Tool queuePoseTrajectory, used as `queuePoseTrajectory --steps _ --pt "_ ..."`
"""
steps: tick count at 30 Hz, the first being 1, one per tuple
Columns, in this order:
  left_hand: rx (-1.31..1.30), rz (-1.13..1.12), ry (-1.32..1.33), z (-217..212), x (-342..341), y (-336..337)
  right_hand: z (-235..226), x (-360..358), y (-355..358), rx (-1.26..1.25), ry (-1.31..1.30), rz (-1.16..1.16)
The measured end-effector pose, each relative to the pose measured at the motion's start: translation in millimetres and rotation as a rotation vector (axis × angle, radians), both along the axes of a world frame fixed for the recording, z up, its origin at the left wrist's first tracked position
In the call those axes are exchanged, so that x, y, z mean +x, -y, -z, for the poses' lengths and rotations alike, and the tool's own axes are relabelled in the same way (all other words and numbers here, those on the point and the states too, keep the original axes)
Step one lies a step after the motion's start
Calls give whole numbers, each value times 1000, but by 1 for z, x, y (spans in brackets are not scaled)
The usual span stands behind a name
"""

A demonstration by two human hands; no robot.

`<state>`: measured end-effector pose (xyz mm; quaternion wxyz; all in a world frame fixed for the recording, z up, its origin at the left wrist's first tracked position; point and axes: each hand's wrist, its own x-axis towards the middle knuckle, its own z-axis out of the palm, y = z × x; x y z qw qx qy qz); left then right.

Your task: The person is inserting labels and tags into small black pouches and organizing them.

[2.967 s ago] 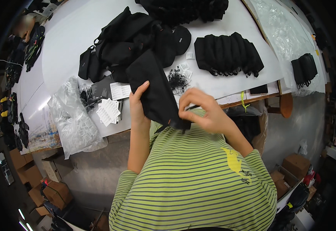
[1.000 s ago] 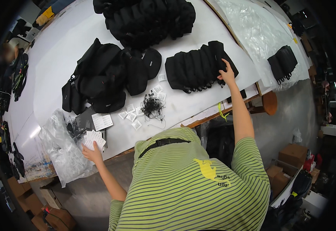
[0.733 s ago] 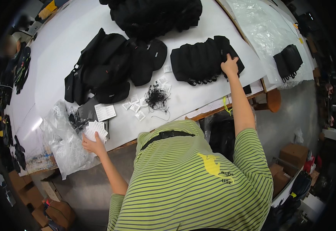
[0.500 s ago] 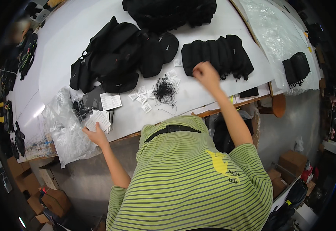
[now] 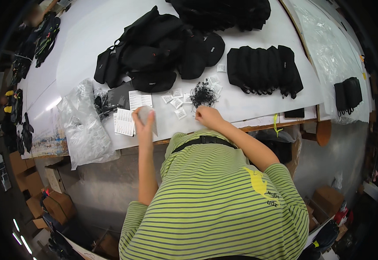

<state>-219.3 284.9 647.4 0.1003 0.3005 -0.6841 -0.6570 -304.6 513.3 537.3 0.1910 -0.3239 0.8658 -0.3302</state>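
Observation:
My left hand (image 5: pixel 142 123) is raised at the table's front edge, thumb and fingers closed on a paper card (image 5: pixel 145 113) tilted nearly edge-on. Just left of it lies a stack of white printed cards (image 5: pixel 124 122), with another printed card (image 5: pixel 140 99) behind. My right hand (image 5: pixel 208 117) has its fingers curled together at the near side of a tangle of thin black cords (image 5: pixel 203 96). Whatever it may pinch is hidden. Small white packets (image 5: pixel 176 103) are scattered between the hands. Black pouches (image 5: pixel 262 67) lie in an overlapping row to the right.
Black bags (image 5: pixel 154 47) are heaped behind the cards, and a larger black pile (image 5: pixel 223 13) stands farther back. Crumpled clear plastic (image 5: pixel 82 130) hangs over the front edge at left. More black pouches (image 5: pixel 348 96) lie on plastic sheeting at right.
My right hand has come from the pouch row down to the cords. My left hand has lifted a card off the stack and moved right. The whole view has shifted.

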Motion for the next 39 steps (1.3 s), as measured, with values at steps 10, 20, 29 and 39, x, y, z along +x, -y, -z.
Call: queuePoseTrajectory --steps 10,20,29,39 --pt "230 232 -210 -23 -16 -57 -144 -9 3 -654 746 345" --pt "1015 92 -181 -37 -15 -46 -183 -5 -16 -772 556 516" --pt "776 256 -142 -55 -12 -56 -202 1 -18 -752 455 538" --pt "17 399 -220 -89 -11 -78 -224 11 2 -512 -13 397"
